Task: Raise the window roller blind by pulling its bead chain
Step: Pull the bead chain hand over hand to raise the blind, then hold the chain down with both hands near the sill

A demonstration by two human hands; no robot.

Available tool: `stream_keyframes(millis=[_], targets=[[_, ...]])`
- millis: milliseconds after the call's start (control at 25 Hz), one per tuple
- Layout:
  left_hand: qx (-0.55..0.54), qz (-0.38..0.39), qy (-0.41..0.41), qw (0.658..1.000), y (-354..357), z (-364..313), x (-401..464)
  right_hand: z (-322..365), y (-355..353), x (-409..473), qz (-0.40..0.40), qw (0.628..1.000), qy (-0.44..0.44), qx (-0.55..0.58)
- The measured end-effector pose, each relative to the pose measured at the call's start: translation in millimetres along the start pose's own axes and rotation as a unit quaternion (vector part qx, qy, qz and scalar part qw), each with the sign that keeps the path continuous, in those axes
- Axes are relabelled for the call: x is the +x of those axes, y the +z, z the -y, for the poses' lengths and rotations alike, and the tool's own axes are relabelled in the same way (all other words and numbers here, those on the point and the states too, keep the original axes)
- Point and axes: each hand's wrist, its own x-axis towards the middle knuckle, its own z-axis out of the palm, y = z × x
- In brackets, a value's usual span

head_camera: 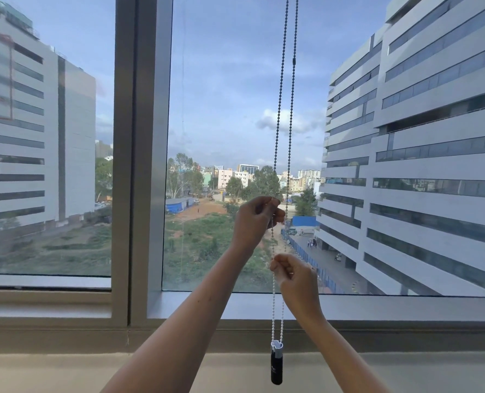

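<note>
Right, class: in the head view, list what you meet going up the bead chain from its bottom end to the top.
Black chain weight → right hand → left hand → dark connector on the bead chain.

Both my hands are on the bead chain (282, 114) in front of the window (235, 95). My left hand (257, 219) pinches it higher up, my right hand (293, 275) pinches lower. The black weight (276, 364) hangs below near the sill (65, 338).
</note>
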Motion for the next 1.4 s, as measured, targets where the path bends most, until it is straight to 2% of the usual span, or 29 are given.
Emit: stream_keyframes(millis=[200, 440, 560, 720, 880, 1120, 1280, 1400], targets=[[0.103, 0.004, 0.005, 0.995, -2, 26, -16, -5, 4, -2, 0.015, 1.0, 0.005, 0.014], [0.041, 0.097, -0.124, 0.987, -17, 82, -57, -25, 7, -28, 0.018, 1.0, 0.024, 0.012], [0.054, 0.104, -0.146, 0.982, -26, 114, -80, -48, 12, -51, 0.014, 0.996, 0.089, 0.021], [0.072, 0.09, -0.172, 0.978, -38, 155, -109, -81, 23, -79, 0.093, 0.974, 0.199, 0.05], [0.066, 0.043, -0.187, 0.979, -37, 184, -134, -99, 39, -97, 0.161, 0.951, 0.248, 0.089], [0.056, 0.008, -0.218, 0.974, -34, 205, -148, -102, 58, -100, 0.157, 0.919, 0.275, 0.234], [0.077, 0.004, -0.202, 0.976, -18, 213, -161, -102, 75, -98, 0.167, 0.924, 0.268, 0.214], [0.106, -0.04, -0.159, 0.981, -7, 216, -165, -104, 84, -95, 0.151, 0.934, 0.259, 0.197]])
